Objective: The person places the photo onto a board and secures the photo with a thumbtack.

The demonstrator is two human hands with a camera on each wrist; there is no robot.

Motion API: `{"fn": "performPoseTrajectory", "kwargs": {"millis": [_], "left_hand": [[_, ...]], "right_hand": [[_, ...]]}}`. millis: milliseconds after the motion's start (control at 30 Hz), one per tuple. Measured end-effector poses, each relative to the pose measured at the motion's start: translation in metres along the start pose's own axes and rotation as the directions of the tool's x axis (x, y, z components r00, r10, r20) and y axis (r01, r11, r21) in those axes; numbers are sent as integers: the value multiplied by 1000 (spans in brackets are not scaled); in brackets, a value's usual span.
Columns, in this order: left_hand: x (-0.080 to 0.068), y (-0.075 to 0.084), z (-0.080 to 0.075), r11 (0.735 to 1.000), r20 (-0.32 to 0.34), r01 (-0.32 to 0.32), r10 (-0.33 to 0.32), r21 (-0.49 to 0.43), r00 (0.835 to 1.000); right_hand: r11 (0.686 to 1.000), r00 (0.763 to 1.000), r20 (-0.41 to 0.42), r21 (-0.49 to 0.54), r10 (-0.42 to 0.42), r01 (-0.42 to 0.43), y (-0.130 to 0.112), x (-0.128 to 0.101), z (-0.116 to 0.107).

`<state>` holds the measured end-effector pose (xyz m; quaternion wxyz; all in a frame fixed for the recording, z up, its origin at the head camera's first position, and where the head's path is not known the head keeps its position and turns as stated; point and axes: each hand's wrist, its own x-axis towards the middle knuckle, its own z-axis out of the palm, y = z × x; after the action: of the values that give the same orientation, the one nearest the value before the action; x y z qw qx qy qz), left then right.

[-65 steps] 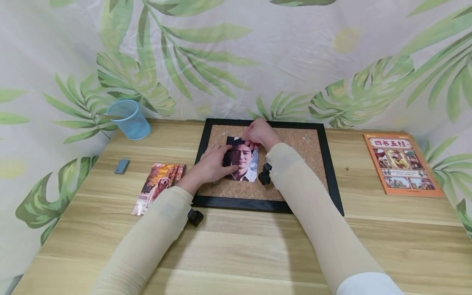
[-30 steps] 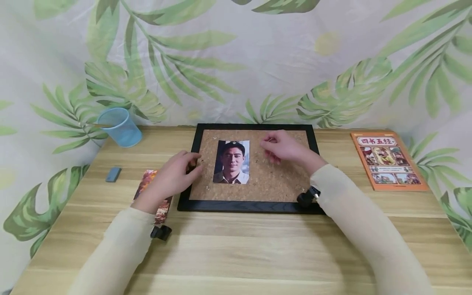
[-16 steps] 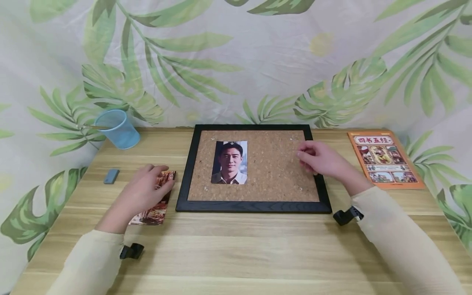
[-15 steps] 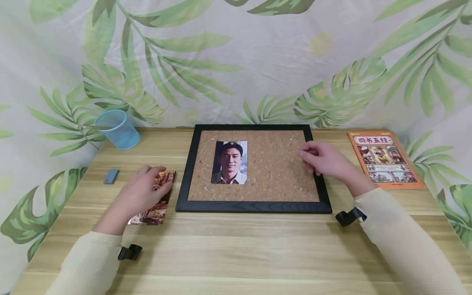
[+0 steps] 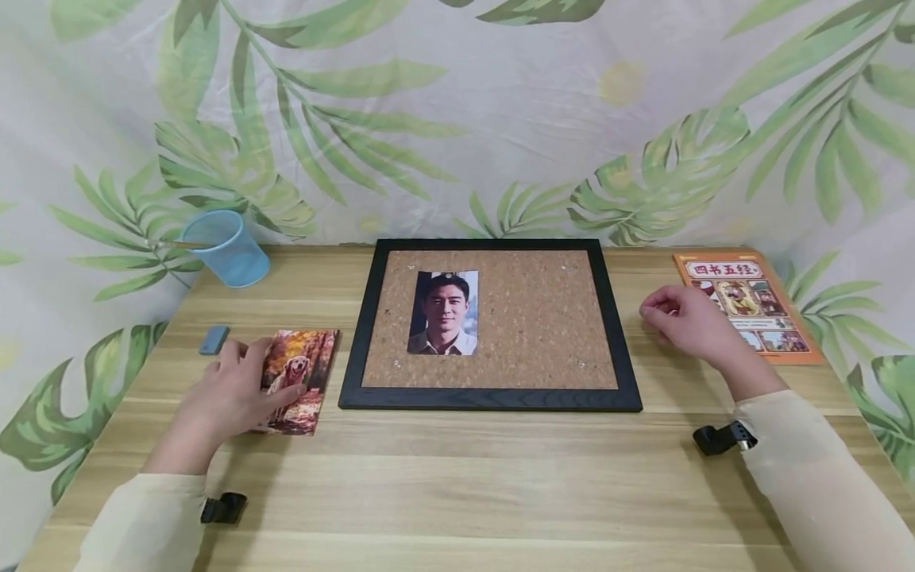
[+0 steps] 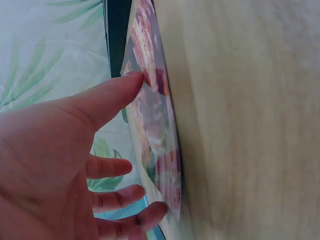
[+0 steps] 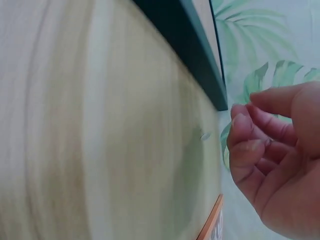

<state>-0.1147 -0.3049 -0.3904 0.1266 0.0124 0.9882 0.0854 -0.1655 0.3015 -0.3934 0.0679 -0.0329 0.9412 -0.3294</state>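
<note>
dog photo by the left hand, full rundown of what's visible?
The dog photo is a glossy rectangular print showing a golden dog among orange autumn leaves. It lies face up and flat on the wooden table, just left of the black-framed cork board and apart from it. The left hand rests on its left edge, thumb on the print. In the left wrist view it looks thin and shiny.

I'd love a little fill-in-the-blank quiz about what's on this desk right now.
1. The left hand rests on a photo of a ____ lying left of the cork board.
2. The portrait photo sits on the board's ____ half.
3. The right hand hovers beside an ____ book.
4. The mesh cup at the back left is ____.

Missing words: dog; left; orange; blue
</note>
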Motion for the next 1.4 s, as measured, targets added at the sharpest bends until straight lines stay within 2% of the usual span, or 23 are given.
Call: {"fn": "performPoseTrajectory", "kwargs": {"millis": [133, 367, 600, 700, 833, 1033, 1233, 1400], "left_hand": [[2, -2, 4, 999, -8, -12, 12, -46, 1000], [6, -10, 7, 984, -42, -38, 31, -174, 999], [7, -19, 3, 954, -130, -157, 127, -255, 983], [5, -20, 1, 945, -167, -183, 142, -272, 976], [0, -20, -2, 932, -200, -184, 125, -313, 972], [-5, -17, -8, 891, -252, -203, 104, -406, 962], [-5, -4, -15, 881, -295, -183, 53, -435, 954], [-1, 11, -18, 853, -321, -214, 58, -476, 945]], "right_hand": [[998, 999, 1, -53, 42, -42, 7, 0, 0], [991, 992, 22, -60, 122, -120, 15, 1, 0], [987, 989, 44, -77, 143, -140, 18, 6, 2], [985, 988, 61, -103, 145, -138, 19, 8, 4], [983, 988, 67, -130, 137, -128, 19, 9, 4], [979, 989, 60, -161, 137, -126, 19, 10, 4], [981, 989, 49, -144, 136, -128, 21, 11, 5], [984, 992, 23, -131, 123, -119, 21, 11, 7]]}}
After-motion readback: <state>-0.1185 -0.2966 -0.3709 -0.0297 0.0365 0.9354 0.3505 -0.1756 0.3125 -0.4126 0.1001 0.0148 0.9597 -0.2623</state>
